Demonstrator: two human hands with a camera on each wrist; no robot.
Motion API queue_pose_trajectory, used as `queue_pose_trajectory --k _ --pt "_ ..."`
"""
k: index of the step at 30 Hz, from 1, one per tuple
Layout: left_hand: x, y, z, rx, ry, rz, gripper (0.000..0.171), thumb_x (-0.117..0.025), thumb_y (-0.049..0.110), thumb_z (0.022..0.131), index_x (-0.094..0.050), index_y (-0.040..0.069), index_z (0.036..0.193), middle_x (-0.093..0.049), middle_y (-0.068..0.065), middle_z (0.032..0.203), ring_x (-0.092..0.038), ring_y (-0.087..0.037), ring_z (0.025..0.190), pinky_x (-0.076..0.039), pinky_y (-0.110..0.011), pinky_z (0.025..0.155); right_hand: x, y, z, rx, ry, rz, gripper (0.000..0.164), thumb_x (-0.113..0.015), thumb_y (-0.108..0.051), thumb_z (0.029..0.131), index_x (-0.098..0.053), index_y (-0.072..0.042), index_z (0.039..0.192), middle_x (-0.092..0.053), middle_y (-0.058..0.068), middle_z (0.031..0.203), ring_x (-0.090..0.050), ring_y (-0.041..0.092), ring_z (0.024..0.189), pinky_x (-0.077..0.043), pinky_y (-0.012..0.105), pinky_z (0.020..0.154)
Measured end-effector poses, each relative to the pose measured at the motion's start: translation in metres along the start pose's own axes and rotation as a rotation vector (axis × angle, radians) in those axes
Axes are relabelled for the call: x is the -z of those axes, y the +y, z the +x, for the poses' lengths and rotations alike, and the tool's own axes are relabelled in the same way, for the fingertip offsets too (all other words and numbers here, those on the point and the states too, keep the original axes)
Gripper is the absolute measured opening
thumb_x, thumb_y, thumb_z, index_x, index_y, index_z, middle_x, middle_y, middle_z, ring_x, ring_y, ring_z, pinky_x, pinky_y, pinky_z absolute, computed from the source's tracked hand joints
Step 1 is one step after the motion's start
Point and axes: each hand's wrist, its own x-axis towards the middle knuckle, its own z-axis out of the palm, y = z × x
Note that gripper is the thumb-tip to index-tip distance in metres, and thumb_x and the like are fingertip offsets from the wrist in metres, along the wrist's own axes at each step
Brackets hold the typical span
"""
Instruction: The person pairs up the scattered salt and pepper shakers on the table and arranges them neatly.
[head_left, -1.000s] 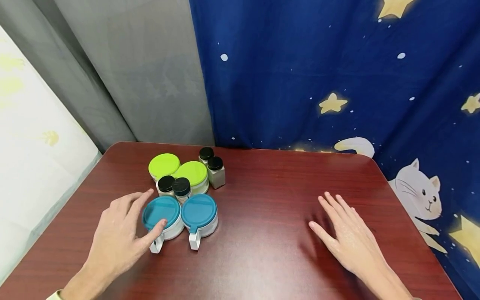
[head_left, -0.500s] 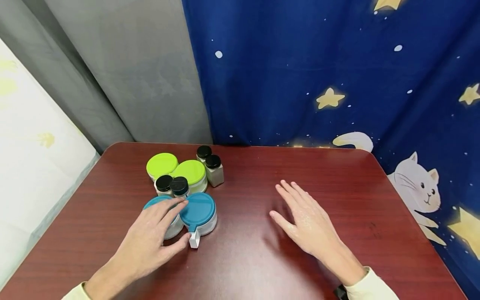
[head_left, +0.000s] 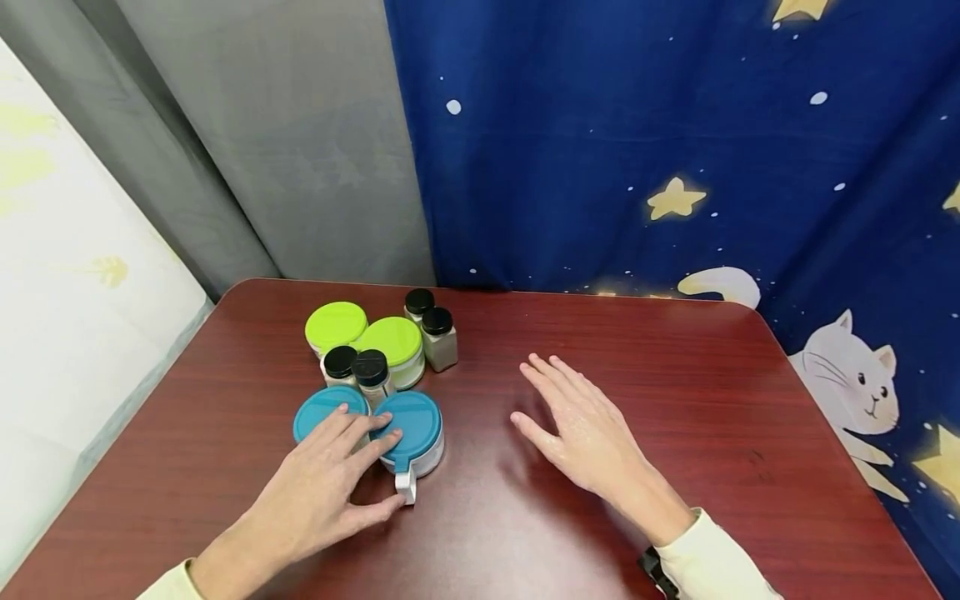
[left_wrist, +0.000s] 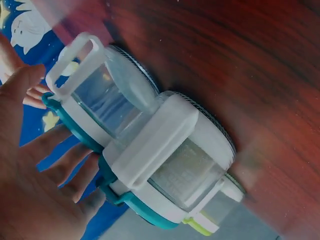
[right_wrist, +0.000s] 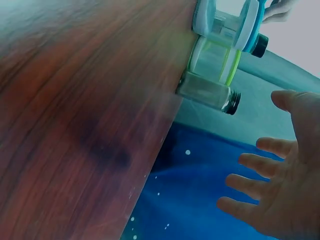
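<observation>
My left hand reaches over two clear jars with blue lids and white handles. Its fingers overlap the lid of the right blue-lidded jar, and the thumb tip is right by that jar's handle. The left wrist view shows the fingers spread loosely beside the lids, with the thumb close to the handle. Partly behind the hand stands the left blue-lidded jar. My right hand hovers with fingers extended above the table, apart from everything; the right wrist view shows its palm bare.
Behind the blue lids stand two black-capped shaker bottles, two green-lidded jars and two more black-capped bottles, packed closely. The reddish-brown table ends at a blue curtain and a grey one.
My left hand has moved right, from beside the left blue-lidded jar to over the right one. My right hand has come leftward across the table. The jars and bottles stay in place.
</observation>
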Motion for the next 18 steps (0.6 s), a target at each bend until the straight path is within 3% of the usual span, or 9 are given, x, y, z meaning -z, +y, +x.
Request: queue_pose_trajectory --k 5,11,15,18 --pt "-0.004 0.009 -0.003 0.03 0.02 -0.035 0.067 -0.077 0.065 0.079 -0.071 0.014 0.123 -0.056 -0.008 0.127 -0.052 -0.028 0.113 -0.049 -0.046 0.093 -0.006 -0.019 0.024 0.102 0.015 0.021 0.057 -0.056 -0.047 0.102 -0.054 -0.014 0.148 -0.044 0.004 0.156 -0.033 0.024 0.147 -0.023 0.046 0.118" --pt "-0.018 0.021 -0.003 0.083 -0.027 -0.086 0.088 -0.071 0.072 0.081 -0.055 0.013 0.145 -0.036 -0.015 0.155 -0.037 -0.035 0.138 -0.045 -0.055 0.101 -0.013 -0.056 0.076 0.309 -0.07 0.059 0.049 -0.056 -0.033 0.105 -0.051 -0.018 0.151 -0.042 0.005 0.157 -0.033 0.025 0.146 -0.022 0.046 0.118" --pt "-0.026 0.027 0.001 0.092 -0.016 -0.1 0.086 -0.075 0.063 0.083 -0.052 0.009 0.146 -0.031 -0.019 0.158 -0.035 -0.039 0.14 -0.045 -0.056 0.101 -0.027 -0.077 0.108 0.422 -0.101 0.024 0.047 -0.059 -0.029 0.104 -0.053 -0.024 0.15 -0.053 0.006 0.141 -0.047 0.023 0.122 -0.042 0.035 0.1" --pt "-0.03 0.033 0.003 0.127 -0.011 -0.135 0.082 -0.081 0.055 0.08 -0.054 0.009 0.143 -0.032 -0.02 0.155 -0.037 -0.04 0.139 -0.048 -0.057 0.097 -0.037 -0.088 0.121 0.431 -0.096 -0.003 0.045 -0.063 -0.034 0.101 -0.058 -0.028 0.146 -0.055 0.002 0.126 -0.045 0.019 0.105 -0.041 0.028 0.08"
